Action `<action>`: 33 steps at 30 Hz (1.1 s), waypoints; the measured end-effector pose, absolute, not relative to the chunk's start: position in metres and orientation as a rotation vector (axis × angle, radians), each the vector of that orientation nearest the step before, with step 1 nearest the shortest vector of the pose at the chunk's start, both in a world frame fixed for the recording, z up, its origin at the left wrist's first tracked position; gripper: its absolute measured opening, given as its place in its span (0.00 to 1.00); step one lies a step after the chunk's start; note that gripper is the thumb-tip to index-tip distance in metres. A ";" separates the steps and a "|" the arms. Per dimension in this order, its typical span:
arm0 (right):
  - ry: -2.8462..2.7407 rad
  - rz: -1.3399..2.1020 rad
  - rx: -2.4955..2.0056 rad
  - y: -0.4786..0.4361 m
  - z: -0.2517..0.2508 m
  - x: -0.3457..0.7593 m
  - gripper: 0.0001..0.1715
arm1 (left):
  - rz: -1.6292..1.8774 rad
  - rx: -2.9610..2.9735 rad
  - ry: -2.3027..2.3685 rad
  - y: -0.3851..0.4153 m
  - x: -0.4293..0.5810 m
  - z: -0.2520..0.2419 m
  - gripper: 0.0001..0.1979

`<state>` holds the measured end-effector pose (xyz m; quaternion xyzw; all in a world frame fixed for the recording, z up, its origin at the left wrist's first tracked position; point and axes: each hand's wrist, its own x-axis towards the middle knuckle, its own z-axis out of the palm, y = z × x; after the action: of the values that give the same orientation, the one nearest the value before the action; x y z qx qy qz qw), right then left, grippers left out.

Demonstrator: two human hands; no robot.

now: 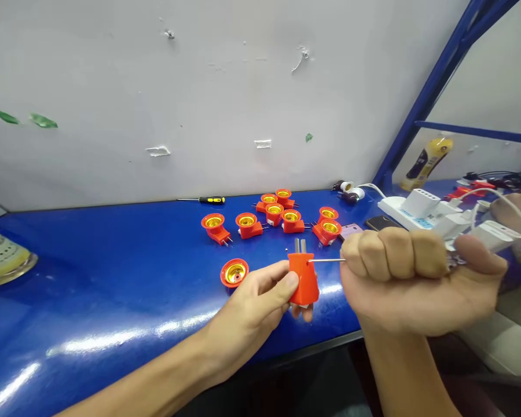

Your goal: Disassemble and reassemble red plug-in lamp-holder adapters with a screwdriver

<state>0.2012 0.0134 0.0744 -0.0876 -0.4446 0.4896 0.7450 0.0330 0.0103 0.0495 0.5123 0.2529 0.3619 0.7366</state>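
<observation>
My left hand (256, 304) pinches an orange plug-in lamp socket (303, 284) between thumb and fingers, its two metal prongs pointing up. My right hand (403, 284) is wrapped in a fist around a screwdriver, whose handle is mostly hidden by the fingers. The thin screwdriver shaft (327, 260) runs level to the left, and its tip meets a small hole in the socket's side, just below the prongs. Close beyond my left hand, another orange lamp socket (235, 273) lies on the blue table (113, 272) with its gold-coloured threaded opening facing up.
Several more orange lamp sockets (274, 214) lie toward the wall. A black-and-yellow screwdriver (212, 200) rests near the wall. At right are a loaded white power strip (399, 209), a dark phone (380, 223) and a blue frame post (421, 98). A yellow-labelled container (4, 260) stands left.
</observation>
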 end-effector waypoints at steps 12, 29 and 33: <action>-0.666 1.010 -0.186 0.006 0.052 0.190 0.26 | 0.810 1.503 0.790 0.009 0.034 0.039 0.14; -0.869 1.094 -0.151 -0.013 0.029 0.200 0.25 | 0.535 0.899 0.716 -0.004 0.024 0.044 0.20; -0.440 1.085 -0.398 -0.017 0.039 0.197 0.08 | 0.655 1.172 0.922 -0.003 0.031 0.036 0.25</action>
<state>0.1973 -0.0169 0.0388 -0.1865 -0.2060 0.5085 0.8150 0.0306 -0.0028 0.0359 0.5232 0.4118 0.2924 0.6864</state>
